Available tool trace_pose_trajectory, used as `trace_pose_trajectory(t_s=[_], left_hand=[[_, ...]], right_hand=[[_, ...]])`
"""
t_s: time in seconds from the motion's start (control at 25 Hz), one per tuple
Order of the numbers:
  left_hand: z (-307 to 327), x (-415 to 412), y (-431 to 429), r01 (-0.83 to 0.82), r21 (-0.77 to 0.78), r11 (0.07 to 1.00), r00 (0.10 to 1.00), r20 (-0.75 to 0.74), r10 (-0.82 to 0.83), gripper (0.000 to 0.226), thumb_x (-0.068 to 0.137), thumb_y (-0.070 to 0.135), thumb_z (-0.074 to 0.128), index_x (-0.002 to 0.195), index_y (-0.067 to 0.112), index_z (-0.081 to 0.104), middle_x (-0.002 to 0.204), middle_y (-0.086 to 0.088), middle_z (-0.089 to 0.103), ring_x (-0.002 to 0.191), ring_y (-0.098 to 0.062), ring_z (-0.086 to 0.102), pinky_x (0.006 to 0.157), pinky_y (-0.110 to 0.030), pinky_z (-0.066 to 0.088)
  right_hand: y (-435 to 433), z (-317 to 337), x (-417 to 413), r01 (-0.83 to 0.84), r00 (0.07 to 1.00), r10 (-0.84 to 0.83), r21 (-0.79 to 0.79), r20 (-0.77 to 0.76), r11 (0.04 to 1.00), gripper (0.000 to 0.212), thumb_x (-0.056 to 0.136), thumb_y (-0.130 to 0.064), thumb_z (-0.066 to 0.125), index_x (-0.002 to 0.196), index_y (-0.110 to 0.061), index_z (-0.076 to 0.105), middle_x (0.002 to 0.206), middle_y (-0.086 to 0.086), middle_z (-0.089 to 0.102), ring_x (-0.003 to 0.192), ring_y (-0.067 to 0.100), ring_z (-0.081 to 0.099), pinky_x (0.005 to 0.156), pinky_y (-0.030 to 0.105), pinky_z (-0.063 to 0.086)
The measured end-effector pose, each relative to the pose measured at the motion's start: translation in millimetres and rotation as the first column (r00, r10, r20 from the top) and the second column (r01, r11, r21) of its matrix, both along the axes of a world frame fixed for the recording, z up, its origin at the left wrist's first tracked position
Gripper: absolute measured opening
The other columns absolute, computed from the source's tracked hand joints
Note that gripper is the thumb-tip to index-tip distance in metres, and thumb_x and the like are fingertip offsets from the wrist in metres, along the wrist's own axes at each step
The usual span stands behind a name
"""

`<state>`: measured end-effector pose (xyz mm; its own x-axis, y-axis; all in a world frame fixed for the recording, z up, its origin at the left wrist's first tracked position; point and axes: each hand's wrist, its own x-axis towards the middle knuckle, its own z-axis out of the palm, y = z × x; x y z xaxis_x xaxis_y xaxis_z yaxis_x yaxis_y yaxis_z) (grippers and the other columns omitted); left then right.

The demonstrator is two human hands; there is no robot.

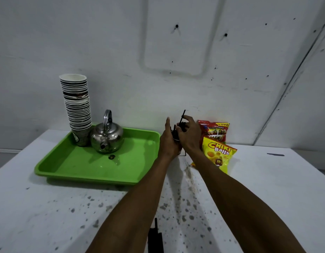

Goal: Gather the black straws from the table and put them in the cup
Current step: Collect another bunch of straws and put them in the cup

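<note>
Nearest the camera, well short of the hands, a few black straws (pixel 155 234) still lay on the speckled table (pixel 48 207) between the forearms, so the gathering looked unfinished. Farther out, the left hand (pixel 169 141) was wrapped around a dark cup (pixel 175 137), mostly hidden behind the fingers. The right hand (pixel 189 133) pinched a black straw (pixel 182 117) above the rim, its fingers closed on the bunch already standing there. The step in hand seemed to be seating these straws; next would come a reach back for the near ones. Just right of the hands leaned two snack bags (pixel 217 152), close enough to be knocked. To their left sat a green tray (pixel 95 167) with a kettle (pixel 107 136) and stacked paper cups (pixel 77 105).
</note>
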<state>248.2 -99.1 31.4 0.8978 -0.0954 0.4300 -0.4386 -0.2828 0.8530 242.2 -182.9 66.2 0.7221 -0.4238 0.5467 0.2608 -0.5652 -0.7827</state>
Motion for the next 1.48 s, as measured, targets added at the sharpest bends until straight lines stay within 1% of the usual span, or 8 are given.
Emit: trace_pose_trajectory(t_s=[0.24, 0.48, 0.68, 0.92, 1.04, 1.16, 1.32, 1.48], left_hand=[[-1, 0, -1, 0.014, -0.005, 1.000, 0.999, -0.030, -0.014, 0.107, 0.075, 0.017, 0.076, 0.154, 0.017, 0.004, 0.113, -0.015, 0.069, 0.100, -0.029, 0.066, 0.083, -0.042, 0.054], [-2, 2, -2, 0.017, 0.018, 1.000, 1.000, -0.023, -0.017, 0.103, 0.077, 0.014, 0.073, 0.154, 0.016, 0.004, 0.108, -0.013, 0.069, 0.094, -0.027, 0.066, 0.073, -0.030, 0.046], [-5, 0, -1, -0.004, 0.012, 1.000, 0.999, -0.048, 0.005, 0.113, 0.070, 0.020, 0.079, 0.153, 0.021, 0.003, 0.122, -0.017, 0.059, 0.108, -0.032, 0.060, 0.087, -0.039, 0.052], [6, -30, 9, 0.035, 0.107, 0.994, 0.994, -0.107, -0.023, 0.115, 0.078, 0.034, 0.076, 0.152, 0.006, -0.007, 0.148, -0.025, 0.034, 0.136, -0.036, 0.035, 0.106, -0.037, 0.035], [11, -50, 14, 0.066, 0.146, 0.987, 0.991, -0.127, -0.047, 0.110, 0.081, 0.027, 0.073, 0.151, 0.006, -0.009, 0.149, -0.025, 0.032, 0.135, -0.038, 0.035, 0.103, -0.040, 0.036], [12, -73, 25, 0.052, 0.205, 0.977, 0.996, -0.081, -0.036, 0.102, 0.083, 0.016, 0.069, 0.152, 0.007, -0.007, 0.144, -0.025, 0.037, 0.130, -0.038, 0.040, 0.098, -0.038, 0.038], [19, -91, 32, 0.085, 0.238, 0.968, 0.994, -0.088, -0.065, 0.100, 0.082, 0.004, 0.064, 0.152, 0.011, -0.007, 0.140, -0.024, 0.038, 0.126, -0.037, 0.043, 0.093, -0.034, 0.038], [21, -100, 38, 0.099, 0.281, 0.955, 0.995, -0.051, -0.088, 0.099, 0.082, 0.003, 0.065, 0.152, 0.008, -0.004, 0.142, -0.024, 0.038, 0.130, -0.037, 0.041, 0.097, -0.032, 0.037]], right_hand=[[-1, 7, -2, 0.014, 0.995, -0.011, -0.029, 0.095, 0.999, 0.034, 0.084, -0.012, 0.070, 0.117, -0.009, 0.064, 0.097, 0.007, 0.073, 0.090, 0.013, 0.068, 0.076, 0.008, 0.051], [-7, 2, -2, -0.006, 0.993, 0.043, -0.327, 0.109, 0.945, 0.023, 0.093, -0.007, 0.055, 0.109, -0.006, 0.072, 0.110, 0.008, 0.074, 0.103, 0.019, 0.069, 0.094, 0.031, 0.053], [-15, 1, -16, 0.218, 0.950, -0.183, -0.115, 0.255, 0.969, 0.025, 0.091, -0.002, 0.048, 0.102, -0.005, 0.070, 0.100, 0.008, 0.073, 0.093, 0.018, 0.067, 0.082, 0.030, 0.053], [-33, -23, -60, 0.065, 0.998, -0.050, -0.452, 0.045, 0.890, 0.035, 0.067, 0.010, 0.046, 0.087, -0.004, 0.071, 0.089, 0.013, 0.069, 0.083, 0.027, 0.065, 0.071, 0.031, 0.051], [-32, -24, -75, 0.059, 0.998, -0.069, -0.439, -0.007, 0.897, 0.053, 0.063, 0.017, 0.042, 0.104, -0.004, 0.068, 0.104, 0.013, 0.068, 0.096, 0.028, 0.064, 0.075, 0.018, 0.040], [-22, -16, -94, -0.055, 0.998, 0.040, -0.401, -0.047, 0.914, 0.052, 0.071, 0.021, 0.045, 0.114, 0.000, 0.066, 0.115, 0.018, 0.068, 0.109, 0.031, 0.063, 0.092, 0.029, 0.048], [-16, 7, -99, -0.220, 0.933, 0.085, -0.365, -0.350, 0.905, 0.043, 0.087, 0.008, 0.047, 0.125, -0.005, 0.061, 0.124, 0.020, 0.059, 0.116, 0.033, 0.055, 0.098, 0.035, 0.043], [-6, 17, -103, -0.195, 0.954, 0.079, -0.397, -0.290, 0.897, 0.038, 0.085, 0.006, 0.047, 0.118, -0.003, 0.065, 0.119, 0.019, 0.062, 0.109, 0.030, 0.059, 0.094, 0.034, 0.046]])
